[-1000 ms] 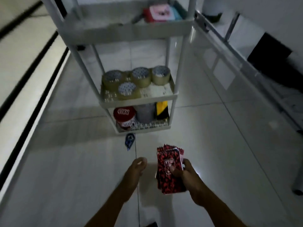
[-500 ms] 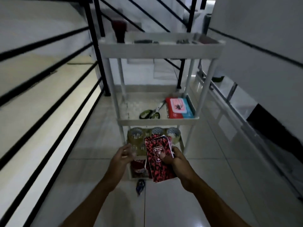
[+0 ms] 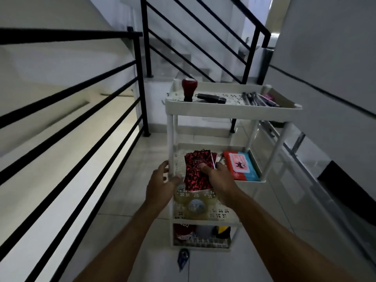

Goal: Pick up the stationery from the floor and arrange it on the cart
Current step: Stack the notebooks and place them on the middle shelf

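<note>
While my right hand [image 3: 218,178] pinches the stack of red-and-black notebooks [image 3: 198,170], thumb pressed on the top cover, the hazards list as follows. Item one: the stack is fanned at its top edge, so a loose pinch could let the under-copies slide out and drop. Item two: my left hand [image 3: 160,186], fingers spread and holding nothing, sits at 9 o'clock of the stack against the cart [image 3: 230,111] post; a nudge could roll the cart. Item three: the stack hovers over the second shelf, the red-and-blue packet [image 3: 241,165] at its 3 o'clock. Item four: a blue item [image 3: 183,259] remains on the floor at 6 o'clock, easily trodden.
</note>
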`<state>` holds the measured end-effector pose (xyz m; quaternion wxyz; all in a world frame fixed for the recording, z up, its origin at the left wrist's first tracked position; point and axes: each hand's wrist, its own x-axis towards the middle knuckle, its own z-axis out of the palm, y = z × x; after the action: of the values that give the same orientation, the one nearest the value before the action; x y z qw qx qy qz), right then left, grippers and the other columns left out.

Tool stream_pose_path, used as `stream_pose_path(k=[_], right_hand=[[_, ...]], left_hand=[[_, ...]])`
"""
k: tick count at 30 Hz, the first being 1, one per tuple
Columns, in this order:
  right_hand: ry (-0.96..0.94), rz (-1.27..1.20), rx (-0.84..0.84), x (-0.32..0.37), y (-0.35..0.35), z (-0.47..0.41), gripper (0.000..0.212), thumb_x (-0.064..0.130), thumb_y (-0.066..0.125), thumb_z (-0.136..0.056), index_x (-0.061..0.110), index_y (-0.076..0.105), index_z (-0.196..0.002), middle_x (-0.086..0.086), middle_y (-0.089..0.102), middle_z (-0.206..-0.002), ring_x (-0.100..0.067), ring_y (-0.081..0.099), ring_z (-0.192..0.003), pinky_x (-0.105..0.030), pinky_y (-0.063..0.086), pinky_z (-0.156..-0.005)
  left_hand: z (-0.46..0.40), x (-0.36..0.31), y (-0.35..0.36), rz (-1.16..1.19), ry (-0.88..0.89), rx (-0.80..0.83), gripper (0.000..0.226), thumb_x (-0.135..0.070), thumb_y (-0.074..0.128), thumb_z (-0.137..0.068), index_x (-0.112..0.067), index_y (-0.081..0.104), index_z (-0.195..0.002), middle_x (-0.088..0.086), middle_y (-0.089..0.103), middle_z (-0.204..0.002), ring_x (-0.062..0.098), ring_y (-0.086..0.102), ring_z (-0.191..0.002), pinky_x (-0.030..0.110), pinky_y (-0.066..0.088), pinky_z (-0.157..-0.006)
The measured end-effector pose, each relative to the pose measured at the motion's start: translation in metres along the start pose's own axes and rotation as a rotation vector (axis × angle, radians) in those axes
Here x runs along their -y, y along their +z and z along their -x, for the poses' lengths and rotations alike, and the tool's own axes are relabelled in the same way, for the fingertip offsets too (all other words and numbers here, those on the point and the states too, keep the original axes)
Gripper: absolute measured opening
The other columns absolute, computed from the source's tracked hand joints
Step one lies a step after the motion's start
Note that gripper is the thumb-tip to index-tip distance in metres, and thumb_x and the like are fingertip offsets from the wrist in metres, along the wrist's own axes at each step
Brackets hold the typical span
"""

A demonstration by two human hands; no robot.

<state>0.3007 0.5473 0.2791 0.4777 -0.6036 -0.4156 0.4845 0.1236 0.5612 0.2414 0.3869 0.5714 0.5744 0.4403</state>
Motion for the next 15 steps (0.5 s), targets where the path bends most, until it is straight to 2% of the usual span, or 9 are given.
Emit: stream_pose_path(k=[4,7,9,13,15], right_hand=[[-0.028,0.204,-0.067,0.005,0.022,-0.031,0.033,0.042,0.059,-0.092,0.017,0.057,-0.114,-0.009,0.068,-0.111,-0.025,0.067,-0.097,-0.046,0.055,-0.09],[-0.021,0.385,-0.144,0.015,0.035,-0.062,0.051,0.045,0.053,-0.094,0.01,0.047,-0.131,-0.015,0.061,-0.125,-0.032,0.06,-0.11,-0.046,0.05,-0.096],[0.029,0.496,-0.138,0.017,0.044,-0.079,0.058,0.047,0.05,-0.095,0.009,0.038,-0.138,-0.019,0.054,-0.134,-0.035,0.054,-0.118,-0.044,0.047,-0.099],[0.138,1.025,-0.056,0.0,0.053,-0.082,0.084,0.068,0.04,-0.09,0.012,0.021,-0.151,-0.019,0.016,-0.156,-0.039,0.015,-0.143,-0.051,0.019,-0.114],[0.125,1.066,-0.043,-0.004,0.049,-0.083,0.088,0.074,0.039,-0.086,0.016,0.026,-0.15,-0.015,0.011,-0.158,-0.039,0.008,-0.144,-0.054,0.011,-0.114]], left_hand=[[-0.013,0.006,0.0,-0.102,0.082,-0.028,0.033,-0.038,0.052,-0.096,-0.028,0.056,-0.127,-0.006,0.065,-0.111,0.013,0.064,-0.094,0.029,0.05,-0.076],[-0.023,0.011,-0.005,-0.213,0.187,-0.065,0.02,-0.026,0.052,-0.097,-0.018,0.063,-0.112,-0.002,0.069,-0.105,0.017,0.063,-0.091,0.026,0.046,-0.07],[-0.028,0.013,-0.008,-0.262,0.248,-0.07,0.013,-0.019,0.054,-0.095,-0.017,0.064,-0.103,-0.001,0.07,-0.097,0.018,0.063,-0.086,0.025,0.042,-0.065],[-0.03,0.009,-0.006,-0.305,0.263,-0.113,0.011,-0.014,0.056,-0.091,-0.017,0.065,-0.096,0.0,0.071,-0.086,0.019,0.063,-0.077,0.027,0.045,-0.062],[-0.03,0.008,-0.005,-0.319,0.259,-0.121,0.012,-0.012,0.057,-0.089,-0.017,0.066,-0.095,0.001,0.071,-0.085,0.02,0.062,-0.077,0.027,0.044,-0.062]])
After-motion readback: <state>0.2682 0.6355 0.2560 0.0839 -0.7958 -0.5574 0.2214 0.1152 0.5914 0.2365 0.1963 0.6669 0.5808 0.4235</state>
